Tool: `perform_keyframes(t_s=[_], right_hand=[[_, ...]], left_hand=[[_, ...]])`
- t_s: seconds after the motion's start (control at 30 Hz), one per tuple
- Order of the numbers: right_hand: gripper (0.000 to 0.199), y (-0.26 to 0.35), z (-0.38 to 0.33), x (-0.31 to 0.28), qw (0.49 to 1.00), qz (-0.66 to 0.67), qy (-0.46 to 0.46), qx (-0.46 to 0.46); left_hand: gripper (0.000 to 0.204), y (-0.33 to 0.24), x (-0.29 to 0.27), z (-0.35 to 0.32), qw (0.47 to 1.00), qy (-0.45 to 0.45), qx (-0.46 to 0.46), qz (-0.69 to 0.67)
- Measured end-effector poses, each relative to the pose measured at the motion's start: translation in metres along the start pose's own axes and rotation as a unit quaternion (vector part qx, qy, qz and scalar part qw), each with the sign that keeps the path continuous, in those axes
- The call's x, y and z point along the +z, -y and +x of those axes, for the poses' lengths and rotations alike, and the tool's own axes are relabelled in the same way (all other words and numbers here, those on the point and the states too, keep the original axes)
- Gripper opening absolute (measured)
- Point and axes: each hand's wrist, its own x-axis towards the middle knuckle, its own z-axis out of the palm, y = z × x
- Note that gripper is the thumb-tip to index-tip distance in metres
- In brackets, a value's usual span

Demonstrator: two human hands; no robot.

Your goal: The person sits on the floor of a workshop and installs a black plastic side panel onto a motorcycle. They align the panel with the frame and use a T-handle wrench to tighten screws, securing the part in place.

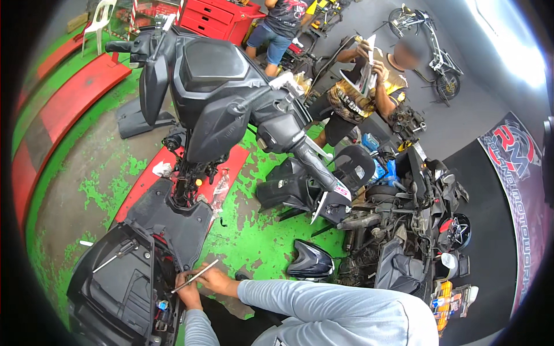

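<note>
Where the hands [218, 281] work, black bodywork [124, 285] crowds close.

The 2 hands are sitting close together. The left hand [189, 294] is joining a left forearm [199, 328] that is pointing upward; the right hand [216, 281] is ending a right arm [288, 295] that is stretching leftward.

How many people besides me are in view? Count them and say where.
2. One person is right of the scooter; another person, cut off by the top edge, is beside the red tool cabinet. Others may be hidden.
</note>
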Motion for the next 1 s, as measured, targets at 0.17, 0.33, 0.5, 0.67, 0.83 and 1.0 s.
perform_keyframes(t_s=[0.17, 0.33, 0.5, 0.67, 0.83, 1.0], right_hand=[[0.031, -0.018, 0.002, 0.011, 0.995, 0.016, -0.048, -0.087], [0.034, -0.034, 0.012, 0.022, 0.99, 0.035, -0.041, -0.127], [0.041, -0.048, 0.018, 0.03, 0.972, 0.011, -0.01, -0.235], [0.04, -0.066, 0.032, 0.031, 0.946, -0.031, 0.022, -0.321], [0.022, -0.091, 0.056, 0.052, 0.924, 0.036, -0.111, -0.364], [0.03, -0.073, 0.062, 0.059, 0.942, 0.165, -0.093, -0.278]], left_hand=[[0.02, 0.023, 0.011, -0.011, 0.997, -0.051, -0.019, 0.047], [0.018, 0.035, 0.019, -0.024, 0.994, -0.071, 0.051, 0.069], [0.02, 0.053, 0.015, -0.025, 0.987, -0.048, 0.122, 0.095], [0.022, 0.059, 0.013, -0.019, 0.978, -0.051, 0.176, 0.098], [0.048, 0.085, 0.025, -0.006, 0.942, -0.155, 0.248, 0.164], [0.02, 0.066, 0.024, -0.01, 0.973, -0.16, 0.166, -0.01]])
